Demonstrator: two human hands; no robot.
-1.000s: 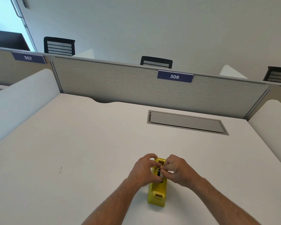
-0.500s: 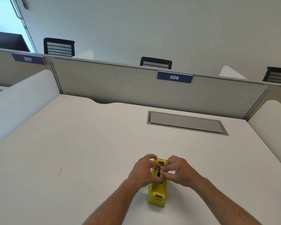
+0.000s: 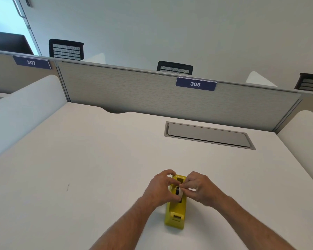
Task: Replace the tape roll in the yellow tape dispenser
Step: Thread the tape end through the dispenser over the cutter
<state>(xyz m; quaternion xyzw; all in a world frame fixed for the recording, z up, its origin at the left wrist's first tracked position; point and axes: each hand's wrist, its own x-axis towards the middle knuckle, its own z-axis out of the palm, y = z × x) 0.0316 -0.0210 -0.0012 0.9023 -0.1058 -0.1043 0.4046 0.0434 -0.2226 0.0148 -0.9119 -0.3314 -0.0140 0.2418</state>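
Observation:
The yellow tape dispenser [image 3: 175, 212] stands on the white desk near the front edge, its cutter end toward me. A tape roll [image 3: 178, 191] with a dark core sits in its open well, mostly hidden by fingers. My left hand [image 3: 159, 189] curls around the dispenser's left side with fingertips on the roll. My right hand [image 3: 199, 189] pinches the roll from the right side. Both hands meet over the well.
A grey cable hatch [image 3: 208, 135] is set into the white desk [image 3: 98, 168] behind the dispenser. A grey partition [image 3: 134, 94] with a 306 label closes off the back, and white side dividers [image 3: 20, 109] flank the desk.
Both hands stay on the roll above the dispenser; the fingers have shifted only slightly and the dispenser has not moved.

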